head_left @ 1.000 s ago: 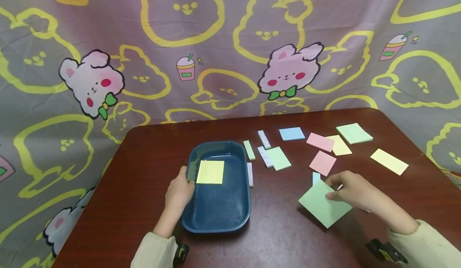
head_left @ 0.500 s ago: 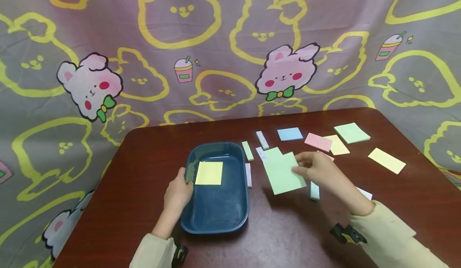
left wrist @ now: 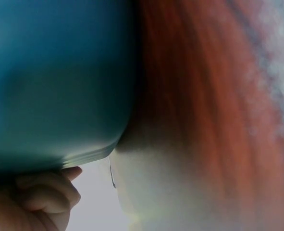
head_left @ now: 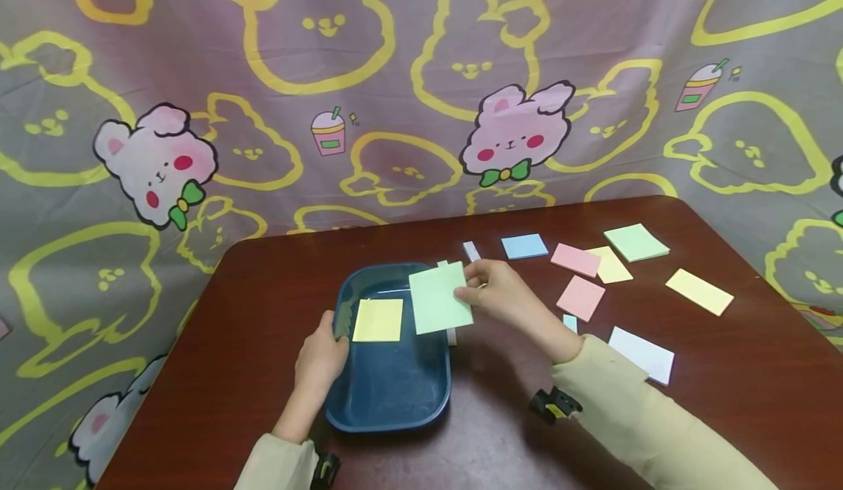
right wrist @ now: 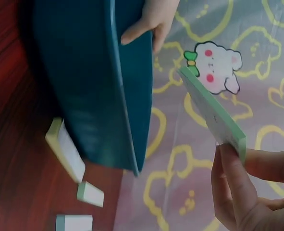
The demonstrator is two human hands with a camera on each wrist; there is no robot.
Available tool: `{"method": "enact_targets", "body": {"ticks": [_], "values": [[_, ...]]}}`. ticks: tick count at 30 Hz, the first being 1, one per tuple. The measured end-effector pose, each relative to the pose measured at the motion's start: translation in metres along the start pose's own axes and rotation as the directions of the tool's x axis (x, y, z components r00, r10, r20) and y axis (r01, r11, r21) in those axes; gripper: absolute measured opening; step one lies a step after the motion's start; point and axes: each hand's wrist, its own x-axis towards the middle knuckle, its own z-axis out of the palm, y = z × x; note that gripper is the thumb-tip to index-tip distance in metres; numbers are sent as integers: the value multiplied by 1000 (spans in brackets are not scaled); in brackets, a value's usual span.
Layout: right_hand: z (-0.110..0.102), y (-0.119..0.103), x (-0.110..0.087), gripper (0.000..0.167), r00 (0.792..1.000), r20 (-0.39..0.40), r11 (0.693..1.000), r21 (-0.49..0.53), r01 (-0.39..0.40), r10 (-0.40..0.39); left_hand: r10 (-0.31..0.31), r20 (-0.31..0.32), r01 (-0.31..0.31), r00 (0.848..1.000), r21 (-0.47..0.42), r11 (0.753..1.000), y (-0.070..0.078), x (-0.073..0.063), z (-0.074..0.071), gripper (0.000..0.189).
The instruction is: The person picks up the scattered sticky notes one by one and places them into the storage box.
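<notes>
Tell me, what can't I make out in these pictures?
Head view: blue tray, right rim partly hidden behind the green pad.
Head view: white pad, partly behind the right sleeve.
Right wrist view: dark mark on the green pad, too small to read.
Left wrist view: table, blurred.

Green pad (head_left: 435, 298) above blue tray (head_left: 387, 391)

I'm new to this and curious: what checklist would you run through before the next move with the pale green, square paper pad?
1. Right hand pinches the pale green pad: ok.
2. Left hand grips the dark blue, rounded-rectangular, plastic-looking tray: ok.
3. Whole pale green pad within the tray's outline, head view: not ok, extends past its right side.
4. Bare space in the tray beside the yellow, square paper pad: ok.
5. Exact height of the pale green pad: cannot tell.
</notes>
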Motion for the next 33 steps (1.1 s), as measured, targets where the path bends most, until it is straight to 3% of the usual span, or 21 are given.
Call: {"method": "enact_targets", "body": {"ticks": [8,18,20,27,30,33], "values": [[32,-11,16,36,993,91,990,118,-81,70,-6,1,6,1000,-3,1000,-3,0,1,51],[64,-32,30,21,983,155,942,303,-145,102,14,-6,-14,1000,-3,1000,-4,-2,-1,51],[69,-35,33,12,982,157,939,312,-146,101,21,-16,-21,1000,-10,1000,-4,-2,0,48],[83,-38,40,14,985,151,950,284,-129,89,35,-45,-36,998,-18,999,-4,-1,2,38],[87,-38,43,20,987,130,965,235,-120,91,31,-41,-32,999,-9,999,-4,0,3,40],[90,-38,48,37,988,115,974,188,-125,105,25,-27,-26,999,-3,1000,-4,1,2,45]]}}
